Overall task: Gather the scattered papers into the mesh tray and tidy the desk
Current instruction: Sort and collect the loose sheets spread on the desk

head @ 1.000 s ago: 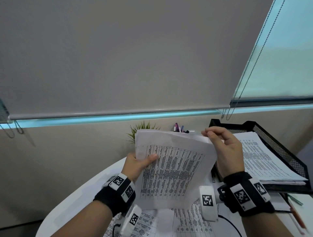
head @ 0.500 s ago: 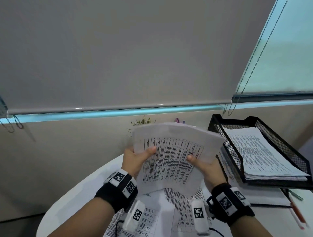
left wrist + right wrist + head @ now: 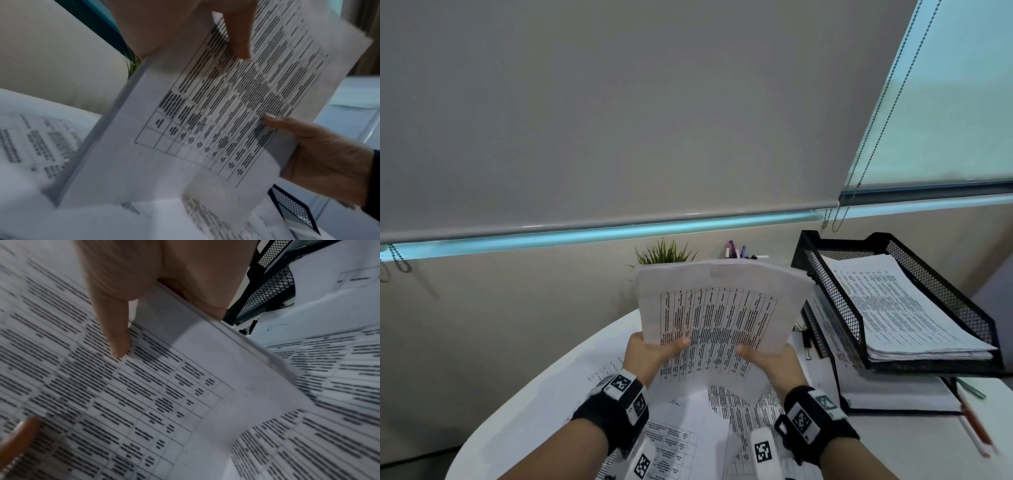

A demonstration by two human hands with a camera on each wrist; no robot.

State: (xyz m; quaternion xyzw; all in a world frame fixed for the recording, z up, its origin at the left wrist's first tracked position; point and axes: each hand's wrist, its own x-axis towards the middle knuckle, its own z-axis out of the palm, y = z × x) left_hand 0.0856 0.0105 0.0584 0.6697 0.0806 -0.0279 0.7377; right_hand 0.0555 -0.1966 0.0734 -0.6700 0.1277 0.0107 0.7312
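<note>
Both hands hold one stack of printed sheets upright above the surface, the left hand clamped on its lower left edge with the thumb laid across the front page, the right hand clamped on its lower right with the thumb likewise on the print and the other fingers behind. Held at the two sides like this, the stack bows slightly toward the person, and the grip looks chosen to square the loose edges together so the sheets go as one block rather than sliding apart. The left wrist view shows the stack's thickness along its edge, several sheets deep. The mesh tray, black and tiered, stands just to the right of the stack and already carries a pile of similar pages in its upper level, so the held sheets probably belong on top of that pile. More loose papers lie flat on the surface under the wrists, not yet gathered. Behind the stack a small green plant and some pens peek out. The pages carry ruled tables with dense rows of dark text, but the wording is too blurred to read, and no brand or label shows.
</note>
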